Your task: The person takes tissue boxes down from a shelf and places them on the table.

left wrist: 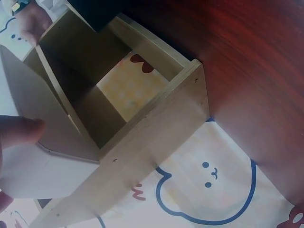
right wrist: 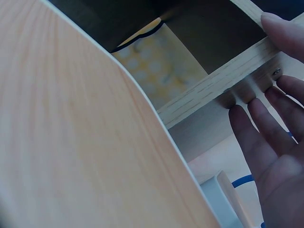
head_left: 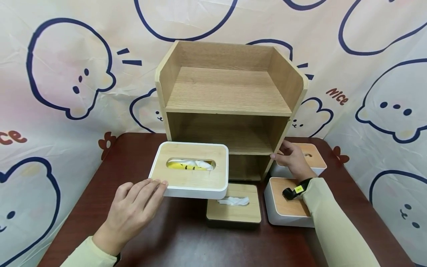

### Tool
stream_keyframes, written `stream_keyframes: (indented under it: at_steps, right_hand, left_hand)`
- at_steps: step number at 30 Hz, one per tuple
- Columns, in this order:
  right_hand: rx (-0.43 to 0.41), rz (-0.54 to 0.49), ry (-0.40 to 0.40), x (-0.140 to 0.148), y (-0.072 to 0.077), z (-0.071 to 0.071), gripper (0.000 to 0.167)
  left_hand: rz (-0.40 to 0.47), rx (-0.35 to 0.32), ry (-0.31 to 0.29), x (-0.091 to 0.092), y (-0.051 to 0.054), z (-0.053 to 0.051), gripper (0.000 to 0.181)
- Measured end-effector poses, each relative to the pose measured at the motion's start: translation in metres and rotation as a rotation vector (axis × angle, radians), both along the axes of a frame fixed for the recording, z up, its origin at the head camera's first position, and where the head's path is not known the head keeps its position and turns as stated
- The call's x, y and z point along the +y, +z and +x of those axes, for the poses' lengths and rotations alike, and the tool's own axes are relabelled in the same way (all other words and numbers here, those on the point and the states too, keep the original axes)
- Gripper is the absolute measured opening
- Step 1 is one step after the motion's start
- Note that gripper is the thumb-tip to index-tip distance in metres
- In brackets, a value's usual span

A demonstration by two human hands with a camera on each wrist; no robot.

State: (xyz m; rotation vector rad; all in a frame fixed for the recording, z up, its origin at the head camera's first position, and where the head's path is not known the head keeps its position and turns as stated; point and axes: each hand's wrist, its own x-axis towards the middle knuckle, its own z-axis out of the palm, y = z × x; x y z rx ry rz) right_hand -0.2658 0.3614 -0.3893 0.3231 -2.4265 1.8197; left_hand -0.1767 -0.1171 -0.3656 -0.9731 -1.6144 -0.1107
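Observation:
My left hand [head_left: 135,207] holds a white tissue box [head_left: 193,181] with a light wooden lid by its near left edge. Fingers lie on the lid, and in the left wrist view the thumb [left wrist: 23,130] presses the box from beneath. Tissues in a yellow pack show through the slot. The box is raised in front of a wooden desk shelf [head_left: 230,89]. At the shelf's right side, my right hand [head_left: 295,163] grips the side panel [right wrist: 218,83]: in the right wrist view the thumb is at its front edge and the fingertips touch its outer face.
A dark tissue box [head_left: 233,215] with a wooden lid stands before the shelf, partly behind the raised box. Two pale boxes with wooden lids, a nearer one [head_left: 287,218] and a farther one [head_left: 318,161], stand right of the shelf. Printed cloth [head_left: 66,148] encloses the dark red table [head_left: 186,237].

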Motion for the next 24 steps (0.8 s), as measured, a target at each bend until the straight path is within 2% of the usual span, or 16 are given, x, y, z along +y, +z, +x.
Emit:
stream_keyframes:
  at_steps: [17,24]
  right_hand:
    - [0.017,-0.011,0.006,-0.0017,-0.0015,0.0009,0.065]
    - [-0.004,0.0,-0.009,-0.001,0.0007,0.0013,0.067]
  left_hand:
    - [0.032,0.004,0.004,-0.0046,-0.0059,0.0021,0.022]
    - [0.048,0.005,0.014,-0.0067,-0.009,0.0036,0.021]
